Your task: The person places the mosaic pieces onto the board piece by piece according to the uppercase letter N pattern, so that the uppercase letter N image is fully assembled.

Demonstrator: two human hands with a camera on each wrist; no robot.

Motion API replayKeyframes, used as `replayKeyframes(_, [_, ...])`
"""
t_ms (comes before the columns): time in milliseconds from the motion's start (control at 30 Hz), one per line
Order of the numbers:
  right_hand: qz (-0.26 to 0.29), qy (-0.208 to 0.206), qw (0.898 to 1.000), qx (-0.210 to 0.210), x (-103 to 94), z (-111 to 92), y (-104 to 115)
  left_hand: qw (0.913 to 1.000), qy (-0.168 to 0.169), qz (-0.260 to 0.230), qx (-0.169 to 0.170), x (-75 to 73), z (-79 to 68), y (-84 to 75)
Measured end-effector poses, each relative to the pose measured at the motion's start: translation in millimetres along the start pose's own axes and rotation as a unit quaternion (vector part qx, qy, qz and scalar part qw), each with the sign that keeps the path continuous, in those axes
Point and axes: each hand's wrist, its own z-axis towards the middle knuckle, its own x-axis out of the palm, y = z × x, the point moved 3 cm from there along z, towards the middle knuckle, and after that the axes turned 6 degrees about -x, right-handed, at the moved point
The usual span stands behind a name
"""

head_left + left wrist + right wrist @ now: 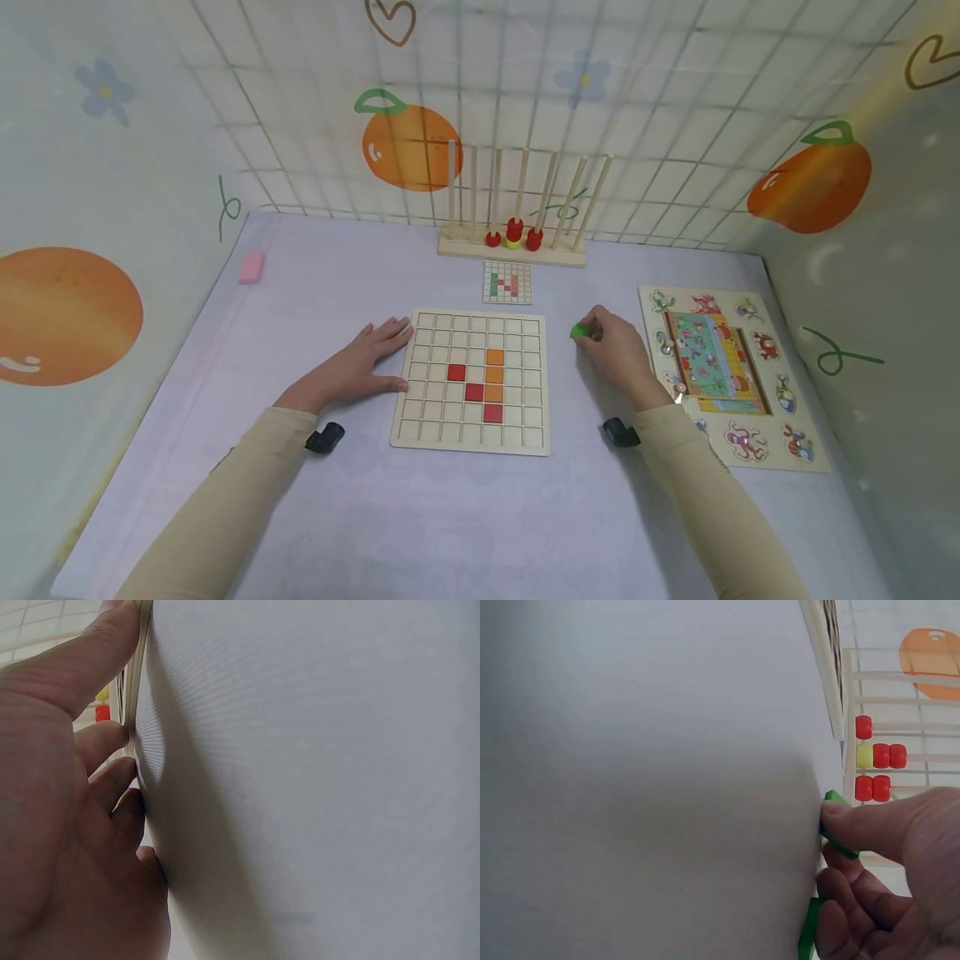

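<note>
A square wooden grid board (517, 429) lies on the table, with three orange tiles (494, 375) in a column and three red tiles (474, 392) on it. My left hand (358, 365) rests at the board's left edge, its fingers spread and its thumb against the rim. Right of the board, my right hand (619, 350) pinches a green tile (841, 834) between thumb and fingers, low over the table. In the right wrist view a second green piece (808, 930) shows beside the lower fingers. Behind the board lies a small pattern card (507, 282) with coloured squares.
At the back stands a wooden peg rack (517, 252) with several red beads and a yellow one. A picture puzzle board (798, 392) with animal pieces lies at the right. The pink block (252, 268) sits at the far left. Printed curtains enclose the table.
</note>
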Motion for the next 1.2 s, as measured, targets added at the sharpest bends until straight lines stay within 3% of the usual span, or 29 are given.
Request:
replayKeyframes(267, [0.007, -0.023, 0.999, -0.026, -1.5, -8, 1, 1.0, -0.004, 0.004, 0.003, 2.0, 0.9, 2.8])
replayKeyframes(600, [0.046, -0.018, 0.999, -0.019, -0.9, -14, 6, 1.0, -0.003, 0.004, -0.001, 1.8, 0.5, 2.0])
replayKeyframes(933, [0.057, -0.007, 0.997, -0.054, -1.5, -22, 39, 1.0, -0.003, 0.003, 0.0, 1.2, 0.4, 1.4])
replayKeyframes(1200, [0.087, 0.036, 0.993, -0.065, 17.9, -24, 69, 1.0, -0.003, 0.004, 0.003, 0.9, -0.2, 0.8])
